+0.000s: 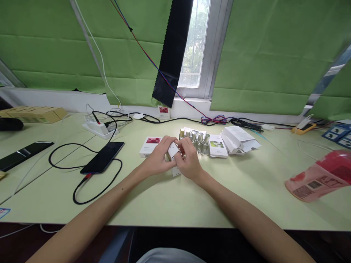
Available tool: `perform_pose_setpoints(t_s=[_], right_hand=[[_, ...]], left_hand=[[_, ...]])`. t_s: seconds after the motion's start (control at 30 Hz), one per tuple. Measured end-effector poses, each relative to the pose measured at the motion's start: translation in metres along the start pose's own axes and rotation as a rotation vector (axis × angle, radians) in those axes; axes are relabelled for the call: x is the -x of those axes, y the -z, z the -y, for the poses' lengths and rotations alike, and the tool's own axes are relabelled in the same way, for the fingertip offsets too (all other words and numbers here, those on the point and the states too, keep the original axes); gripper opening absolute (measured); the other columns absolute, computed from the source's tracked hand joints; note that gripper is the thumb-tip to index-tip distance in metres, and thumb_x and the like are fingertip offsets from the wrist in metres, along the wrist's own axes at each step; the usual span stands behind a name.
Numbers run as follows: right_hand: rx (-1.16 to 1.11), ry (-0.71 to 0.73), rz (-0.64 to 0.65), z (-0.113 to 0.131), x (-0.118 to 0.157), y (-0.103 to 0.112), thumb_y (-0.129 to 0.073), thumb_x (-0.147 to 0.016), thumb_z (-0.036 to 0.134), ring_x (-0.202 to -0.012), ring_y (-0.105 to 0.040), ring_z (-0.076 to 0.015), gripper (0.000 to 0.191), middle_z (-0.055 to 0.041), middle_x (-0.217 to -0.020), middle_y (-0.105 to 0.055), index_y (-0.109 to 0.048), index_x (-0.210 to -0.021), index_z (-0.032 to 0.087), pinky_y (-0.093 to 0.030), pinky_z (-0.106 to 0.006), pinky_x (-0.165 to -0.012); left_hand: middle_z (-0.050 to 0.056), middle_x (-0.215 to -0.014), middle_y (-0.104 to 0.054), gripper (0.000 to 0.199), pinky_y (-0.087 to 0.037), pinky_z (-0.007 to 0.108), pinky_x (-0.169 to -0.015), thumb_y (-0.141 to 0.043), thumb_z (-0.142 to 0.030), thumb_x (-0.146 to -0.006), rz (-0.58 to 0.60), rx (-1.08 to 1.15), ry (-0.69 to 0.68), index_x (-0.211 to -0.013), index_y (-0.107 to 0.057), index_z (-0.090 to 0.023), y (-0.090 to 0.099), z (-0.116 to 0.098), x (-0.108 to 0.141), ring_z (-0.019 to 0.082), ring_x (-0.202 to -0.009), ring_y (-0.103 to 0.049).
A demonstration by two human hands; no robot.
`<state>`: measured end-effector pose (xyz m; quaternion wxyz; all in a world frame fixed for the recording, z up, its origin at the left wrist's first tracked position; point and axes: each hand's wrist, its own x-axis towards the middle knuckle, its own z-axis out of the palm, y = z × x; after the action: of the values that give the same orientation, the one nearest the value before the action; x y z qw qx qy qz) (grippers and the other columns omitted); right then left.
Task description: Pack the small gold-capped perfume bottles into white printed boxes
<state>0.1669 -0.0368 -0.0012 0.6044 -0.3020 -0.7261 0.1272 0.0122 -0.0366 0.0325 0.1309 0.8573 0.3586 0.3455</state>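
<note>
My left hand [159, 155] wraps round the left side of a small white box [173, 150], which stands upright on the table in the middle. My right hand [188, 158] closes on the box's right side, its fingers bent at the top edge. Whether the box's flap is open is hidden by my fingers. Just behind my right hand, several small glass bottles [200, 142] with gold and silver caps stand close together. A flat white box with a red picture [150, 145] lies left of my hands, and one with a green picture [218, 147] lies right of the bottles.
Opened white cartons [240, 138] lie at the right rear. A phone [102, 157] with a looping black cable [73, 167] is on the left, near a power strip [100, 128]. A pink plastic cup [319, 177] is at far right. Yellow boxes [35, 114] line the back left.
</note>
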Motion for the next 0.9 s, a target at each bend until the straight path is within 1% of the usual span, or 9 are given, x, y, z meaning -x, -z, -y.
perform_pose_setpoints(t_s=[0.4, 0.63, 0.9], right_hand=[[-0.003, -0.006, 0.009, 0.0008, -0.0001, 0.0005, -0.045, -0.080, 0.011, -0.071, -0.043, -0.0158, 0.019, -0.0018, -0.086, -0.044, -0.052, -0.095, 0.020, -0.039, -0.029, -0.059], [-0.003, -0.010, 0.015, 0.0006, 0.0001, 0.0006, -0.045, -0.079, 0.010, -0.071, -0.043, -0.0158, 0.019, -0.0015, -0.085, -0.043, -0.051, -0.094, 0.020, -0.038, -0.029, -0.059], [-0.004, -0.020, 0.020, 0.0009, 0.0000, 0.0006, -0.045, -0.080, 0.012, -0.072, -0.043, -0.0159, 0.018, -0.0020, -0.086, -0.044, -0.051, -0.095, 0.020, -0.039, -0.029, -0.060]], left_hand=[[0.007, -0.114, -0.057, 0.037, -0.049, 0.037, -0.090, -0.061, -0.025, -0.081, 0.015, -0.004, 0.020, -0.116, -0.048, -0.022, 0.0014, -0.0021, 0.0000, 0.023, -0.104, -0.056], [0.006, -0.112, -0.057, 0.037, -0.048, 0.035, -0.088, -0.062, -0.025, -0.081, 0.007, -0.012, -0.001, -0.115, -0.049, -0.021, 0.0014, -0.0024, 0.0003, 0.022, -0.103, -0.056], [0.006, -0.113, -0.057, 0.039, -0.048, 0.036, -0.090, -0.062, -0.023, -0.080, 0.011, 0.004, 0.003, -0.116, -0.048, -0.022, 0.0003, -0.0003, 0.0000, 0.023, -0.105, -0.056]])
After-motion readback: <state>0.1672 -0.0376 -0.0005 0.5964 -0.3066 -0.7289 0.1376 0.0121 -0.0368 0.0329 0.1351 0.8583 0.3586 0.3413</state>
